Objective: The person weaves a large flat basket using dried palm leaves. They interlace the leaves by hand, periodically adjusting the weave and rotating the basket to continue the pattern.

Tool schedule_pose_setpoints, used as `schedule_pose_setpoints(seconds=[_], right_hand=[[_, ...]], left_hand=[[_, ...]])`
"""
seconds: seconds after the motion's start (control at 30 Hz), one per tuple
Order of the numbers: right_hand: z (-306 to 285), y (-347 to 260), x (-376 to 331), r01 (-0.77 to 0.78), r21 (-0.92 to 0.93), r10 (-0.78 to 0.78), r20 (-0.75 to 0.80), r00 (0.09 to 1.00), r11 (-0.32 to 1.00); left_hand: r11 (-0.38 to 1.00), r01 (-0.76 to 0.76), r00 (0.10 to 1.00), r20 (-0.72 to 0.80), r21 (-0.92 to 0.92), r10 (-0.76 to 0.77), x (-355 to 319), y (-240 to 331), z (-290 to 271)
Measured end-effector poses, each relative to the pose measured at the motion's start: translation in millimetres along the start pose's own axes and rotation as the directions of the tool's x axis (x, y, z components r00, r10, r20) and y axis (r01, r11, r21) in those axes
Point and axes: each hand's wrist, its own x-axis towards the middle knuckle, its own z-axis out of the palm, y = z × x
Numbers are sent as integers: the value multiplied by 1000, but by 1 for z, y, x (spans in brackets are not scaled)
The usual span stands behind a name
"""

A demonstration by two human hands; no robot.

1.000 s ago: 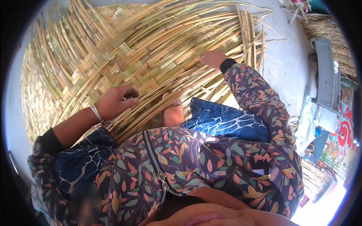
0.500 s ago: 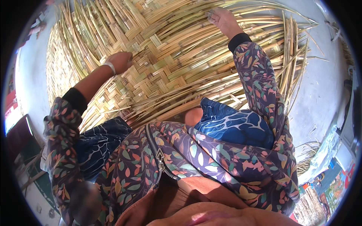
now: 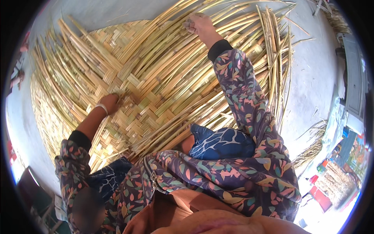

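Note:
A half-woven mat (image 3: 154, 111) of split reed strips, yellow and pale green, spreads before my bent legs. The close diagonal weave gives way to long loose strips (image 3: 167, 70) that fan out toward the upper right. My left hand (image 3: 109, 103), with a pale bracelet at the wrist, is closed low over the weave where the loose strips begin; what its fingers pinch is hidden. Farther off, my right hand (image 3: 199, 25) curls round the far ends of several loose strips. Some of its fingers look wrapped in something greyish.
A bunch of reeds (image 3: 272, 58) lies crosswise at the mat's right edge. More loose reeds (image 3: 311, 142) rest on the grey floor (image 3: 311, 74) beside clear plastic sheeting (image 3: 335, 117). Uncut strip ends (image 3: 74, 50) stick out at the far left.
The whole view has shifted, so the mat's far edge now shows. My left hand sits lower against the weave, and my right hand still holds the far strip ends.

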Motion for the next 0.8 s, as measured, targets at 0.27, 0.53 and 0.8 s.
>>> schedule_pose_setpoints(seconds=[0.27,0.53,0.8], right_hand=[[7,-31,-20,-93,-57,89,-62,994,994],[-6,-40,15,-58,229,98,-167,981,972],[-4,-63,29,-25,163,49,-142,989,986]], left_hand=[[997,-56,993,-97,56,61,-10,-9,2],[996,-87,984,-159,-23,83,-11,-9,8],[997,-62,991,-120,-50,56,-20,10,-9]])
